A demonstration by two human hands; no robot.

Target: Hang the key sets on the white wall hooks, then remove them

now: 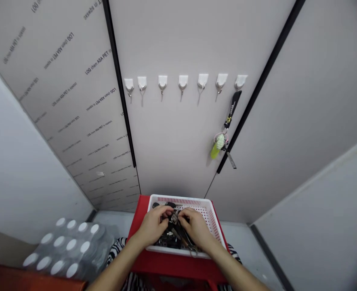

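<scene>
Both hands are over a white plastic basket (213,226) that holds a tangle of dark keys and keychains (171,241). My left hand (154,224) has its fingers bent and pinched at the left of a small metallic and dark piece (174,218), which looks like part of a keychain. From the other side, my right hand (195,228) pinches at the same bunch, thumb and fingertips close together. Exactly what lies between the fingertips is too small to make out. Near the basket's front rim, a metal ring (193,252) shows below my right hand.
The basket stands on a red stool (166,262). On the wall ahead runs a row of white hooks (183,81); from the rightmost hangs a black strap (233,107) with keys and a green charm (216,147). Packed bottles (66,244) stand at lower left, beside an orange-red surface (30,279).
</scene>
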